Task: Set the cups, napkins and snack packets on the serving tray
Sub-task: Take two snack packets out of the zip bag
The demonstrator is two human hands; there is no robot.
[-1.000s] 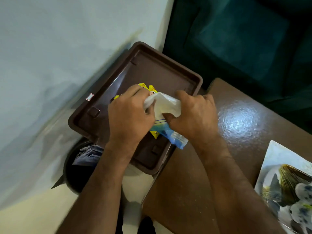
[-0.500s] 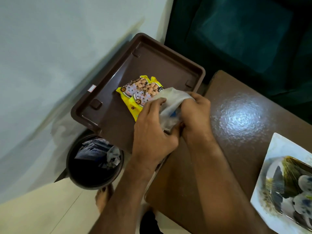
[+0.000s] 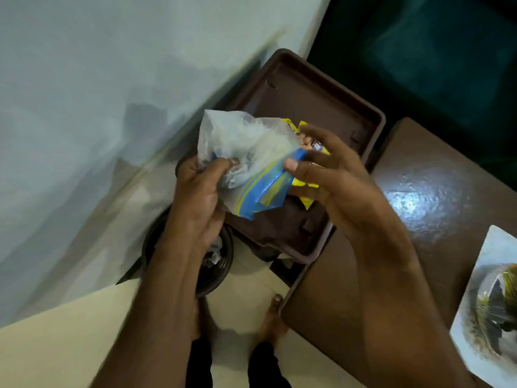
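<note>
A brown serving tray (image 3: 321, 102) hangs off the table's left edge, beside the wall. On it lies a yellow snack packet (image 3: 306, 203), mostly hidden by my hands. I hold a clear zip bag (image 3: 246, 152) with a blue and yellow seal strip above the tray's near end; something white is inside it. My left hand (image 3: 198, 197) grips the bag's lower left side. My right hand (image 3: 330, 177) pinches the blue strip with thumb and fingers. No cups are in view.
A brown glossy table (image 3: 419, 219) fills the right side. A white patterned plate (image 3: 492, 303) sits at its right edge. A dark round bin (image 3: 218, 273) stands on the floor under my left arm. Behind is a dark green sofa (image 3: 433, 51); my bare feet show below.
Both hands have lifted the zip bag up off the tray and toward the left, and the bag has unfolded. The snack packet stays on the tray.
</note>
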